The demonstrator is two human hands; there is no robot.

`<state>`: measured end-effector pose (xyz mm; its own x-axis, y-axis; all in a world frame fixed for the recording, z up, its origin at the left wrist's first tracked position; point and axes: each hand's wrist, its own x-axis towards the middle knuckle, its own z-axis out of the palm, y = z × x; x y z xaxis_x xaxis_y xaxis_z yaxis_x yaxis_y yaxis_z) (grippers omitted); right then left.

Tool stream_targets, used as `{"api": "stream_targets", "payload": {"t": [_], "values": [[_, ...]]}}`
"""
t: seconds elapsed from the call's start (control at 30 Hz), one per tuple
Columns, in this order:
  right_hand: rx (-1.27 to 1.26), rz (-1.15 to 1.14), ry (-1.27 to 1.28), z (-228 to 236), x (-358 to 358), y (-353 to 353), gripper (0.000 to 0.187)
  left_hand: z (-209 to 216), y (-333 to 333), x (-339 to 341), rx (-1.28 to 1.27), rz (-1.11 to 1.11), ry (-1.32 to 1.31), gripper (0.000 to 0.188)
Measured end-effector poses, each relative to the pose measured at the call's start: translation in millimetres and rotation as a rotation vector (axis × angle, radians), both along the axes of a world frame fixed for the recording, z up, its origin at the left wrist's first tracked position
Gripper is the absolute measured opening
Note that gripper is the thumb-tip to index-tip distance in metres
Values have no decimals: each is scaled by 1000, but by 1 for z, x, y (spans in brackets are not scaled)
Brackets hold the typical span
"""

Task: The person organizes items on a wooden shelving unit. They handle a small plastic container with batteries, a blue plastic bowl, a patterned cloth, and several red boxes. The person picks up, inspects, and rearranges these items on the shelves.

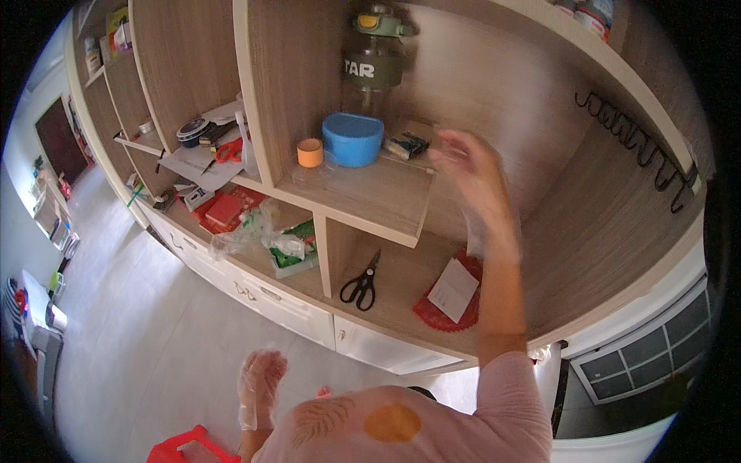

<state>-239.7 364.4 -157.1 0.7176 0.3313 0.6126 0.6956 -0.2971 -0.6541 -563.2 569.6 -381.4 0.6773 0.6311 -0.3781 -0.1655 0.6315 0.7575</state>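
My right hand (471, 160) is raised at the right end of the middle shelf, its fingers stretched out and slightly blurred, with nothing visible in them. Clear plastic, like a thin disposable glove, shows around its wrist. Closest to its fingertips lies a small dark packet (407, 145) on the shelf. Beside that stand a blue lidded box (353, 140) and a roll of orange tape (309, 153). Low in front of the cabinet, my left hand (265, 374) wears a clear plastic glove. Its fingers are loosely bent, and I see nothing held in them.
Behind the blue box stands a large green-topped bottle (374, 65). Black-handled scissors (361, 287) and a white card (454, 291) on a red packet (427, 312) lie below. Black hooks (629, 135) line the right wall. A red bag (189, 446) is at lower left.
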Motion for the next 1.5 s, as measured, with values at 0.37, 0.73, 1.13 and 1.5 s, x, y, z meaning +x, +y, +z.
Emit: {"api": "stream_targets", "payload": {"t": [0.37,0.73,1.13,1.5], "values": [[-443,350,34,31,57,68,94,-17,15,4,-39,9,21,6],[-539,296,37,27,60,102,103,-7,13,-1,-79,41,-8,5],[89,341,268,67,-15,3,82,-9,13,-3,-89,4,-37,5],[741,537,534,29,-86,-25,84,-2,0,7,-24,-153,-99,9]]}}
